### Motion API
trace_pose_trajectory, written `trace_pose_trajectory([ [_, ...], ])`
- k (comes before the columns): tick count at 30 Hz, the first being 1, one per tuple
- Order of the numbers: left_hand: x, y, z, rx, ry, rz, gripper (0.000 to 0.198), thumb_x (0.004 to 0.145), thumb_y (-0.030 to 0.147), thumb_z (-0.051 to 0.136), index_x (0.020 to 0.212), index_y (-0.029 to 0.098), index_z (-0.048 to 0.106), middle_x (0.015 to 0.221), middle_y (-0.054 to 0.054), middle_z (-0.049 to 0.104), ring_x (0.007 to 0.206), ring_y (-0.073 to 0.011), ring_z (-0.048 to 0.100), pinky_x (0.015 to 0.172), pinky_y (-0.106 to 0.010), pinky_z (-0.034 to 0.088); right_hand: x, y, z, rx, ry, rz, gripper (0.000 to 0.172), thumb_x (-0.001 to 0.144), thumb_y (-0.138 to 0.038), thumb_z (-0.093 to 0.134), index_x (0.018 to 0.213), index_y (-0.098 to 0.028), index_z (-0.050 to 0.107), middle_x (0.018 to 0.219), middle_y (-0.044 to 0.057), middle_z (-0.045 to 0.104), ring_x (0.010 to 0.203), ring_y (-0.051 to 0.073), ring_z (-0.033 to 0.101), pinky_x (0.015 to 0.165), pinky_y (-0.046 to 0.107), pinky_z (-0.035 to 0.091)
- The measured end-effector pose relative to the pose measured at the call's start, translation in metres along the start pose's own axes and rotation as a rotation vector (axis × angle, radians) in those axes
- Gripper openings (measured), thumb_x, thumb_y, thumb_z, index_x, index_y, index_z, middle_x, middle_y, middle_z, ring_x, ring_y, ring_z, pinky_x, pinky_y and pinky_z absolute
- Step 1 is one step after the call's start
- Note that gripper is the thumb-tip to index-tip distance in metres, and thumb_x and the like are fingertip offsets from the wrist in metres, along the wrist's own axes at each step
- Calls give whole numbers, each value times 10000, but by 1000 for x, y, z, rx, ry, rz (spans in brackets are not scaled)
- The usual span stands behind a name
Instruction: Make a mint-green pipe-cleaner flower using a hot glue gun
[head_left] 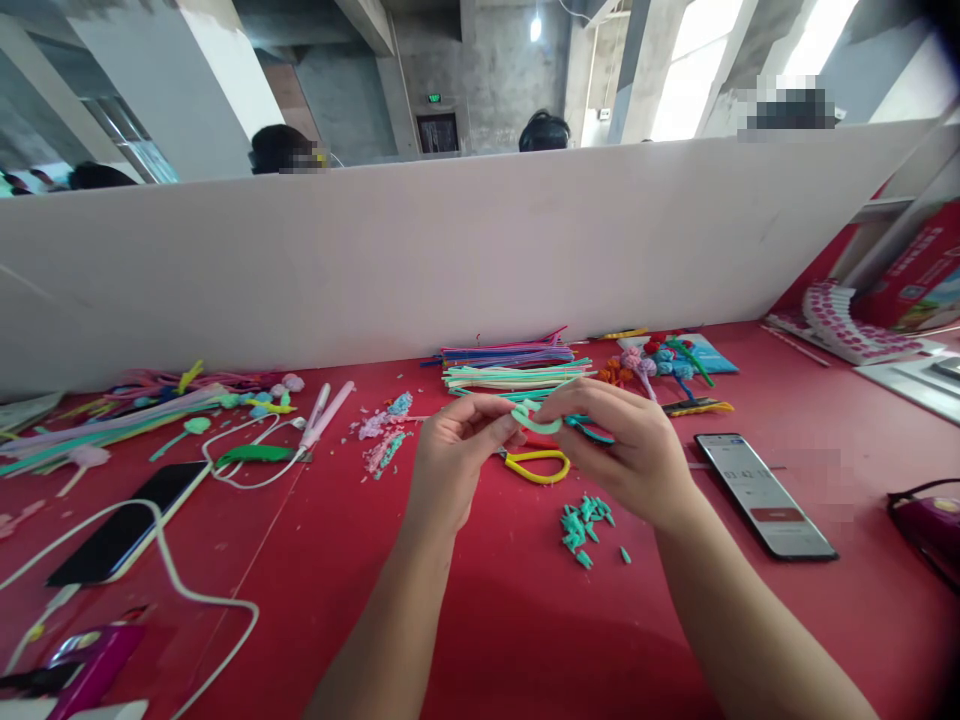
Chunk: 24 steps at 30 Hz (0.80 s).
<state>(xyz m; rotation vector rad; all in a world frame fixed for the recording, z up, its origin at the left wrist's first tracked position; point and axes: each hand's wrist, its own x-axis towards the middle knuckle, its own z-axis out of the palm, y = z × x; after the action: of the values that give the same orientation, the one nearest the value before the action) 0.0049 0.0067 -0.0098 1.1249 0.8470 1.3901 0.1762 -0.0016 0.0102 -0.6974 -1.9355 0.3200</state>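
A light green pipe cleaner [541, 426], bent into a curve, is pinched between both hands above the red table. My left hand [463, 448] grips its left end with thumb and fingertips. On the other side my right hand [626, 440] closes its fingers around the right end, hiding part of it. Just behind and below the fingers lie yellow-handled scissors [538, 467], partly covered, and a teal-handled tool [589, 430]. Beneath my right hand sits a small pile of short green cut pieces [583, 525]. Bundled pipe cleaners [517, 376] lie beyond the hands.
Left on the table are a dark phone [131, 522] with a white cable [172, 570], a pink styling tool [326, 415] and a green-handled cutter [255, 455]. To the right lies a lit phone [765, 495]. A white partition [375, 270] runs along the back.
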Motion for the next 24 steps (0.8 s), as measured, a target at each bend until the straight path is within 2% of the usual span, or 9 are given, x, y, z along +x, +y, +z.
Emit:
trace_pose_trajectory([
  [3, -2, 1, 1, 84, 23, 98, 68, 719, 191, 741, 780, 199, 711, 666, 26, 668, 606, -80, 610, 600, -169, 501, -2, -3, 3, 37, 6, -81, 200, 805, -27, 512, 901, -180, 598, 808, 32, 629, 770, 136, 600, 708, 260, 488],
  [6, -4, 1, 0, 153, 49, 163, 67, 733, 193, 732, 794, 215, 712, 696, 27, 670, 626, -79, 605, 611, -164, 501, -2, -2, 5, 26, -9, -82, 194, 800, -21, 527, 897, -169, 606, 791, 36, 620, 758, 137, 597, 702, 264, 491],
  [14, -4, 0, 0, 230, 44, 192, 56, 750, 226, 717, 803, 216, 704, 673, 18, 653, 621, -101, 603, 590, -185, 505, -4, 2, 6, -37, 13, -99, 184, 828, -38, 533, 936, -157, 624, 836, 48, 644, 762, 125, 601, 703, 240, 492],
  [18, -5, -1, 0, 310, 77, 239, 60, 759, 225, 707, 815, 213, 693, 704, 13, 649, 631, -109, 605, 605, -205, 509, -6, 2, 6, -204, 25, -132, 154, 848, -72, 551, 946, -155, 636, 845, 57, 668, 757, 136, 612, 696, 242, 482],
  [22, -8, -1, 2, 511, 97, 413, 30, 798, 197, 660, 821, 206, 678, 802, -10, 646, 738, -131, 605, 652, -226, 505, -7, -1, 10, -380, 1, -161, 184, 855, -48, 503, 955, -148, 622, 828, 67, 680, 725, 154, 615, 657, 251, 464],
  [24, -9, -2, 4, 606, 101, 519, 45, 807, 166, 642, 818, 201, 669, 831, -19, 645, 785, -141, 605, 691, -242, 503, -7, -3, 13, -431, 8, -120, 213, 840, -34, 484, 982, -141, 601, 781, 56, 667, 672, 150, 601, 601, 241, 443],
])
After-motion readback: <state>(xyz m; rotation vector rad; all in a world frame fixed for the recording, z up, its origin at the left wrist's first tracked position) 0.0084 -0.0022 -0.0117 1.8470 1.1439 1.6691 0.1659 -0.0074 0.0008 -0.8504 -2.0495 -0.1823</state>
